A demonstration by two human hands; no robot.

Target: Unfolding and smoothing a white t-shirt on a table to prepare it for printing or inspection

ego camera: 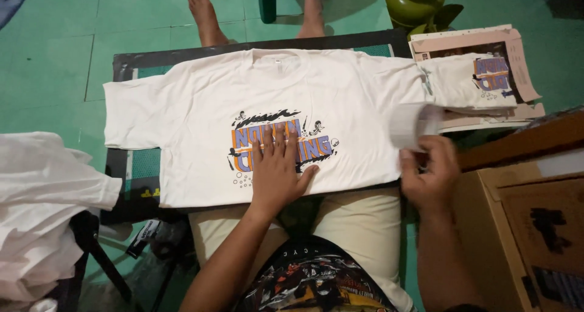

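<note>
A white T-shirt [201, 105] lies spread flat on a dark board [128, 62], its printed front up. The left hand [277, 169] presses flat on the print [243, 143], fingers spread toward twelve o'clock. At three o'clock the right hand [429, 172] pinches a blurred white sheet [413, 124] at the shirt's edge. Folded shirts [462, 81] sit at two o'clock, a cardboard box [523, 227] at four, a white cloth heap [42, 196] at eight.

At three o'clock, the white sheet [415, 124] in the right hand [429, 173] is motion-blurred. At eight o'clock, the left edge crops the heap of white cloth [42, 208].
</note>
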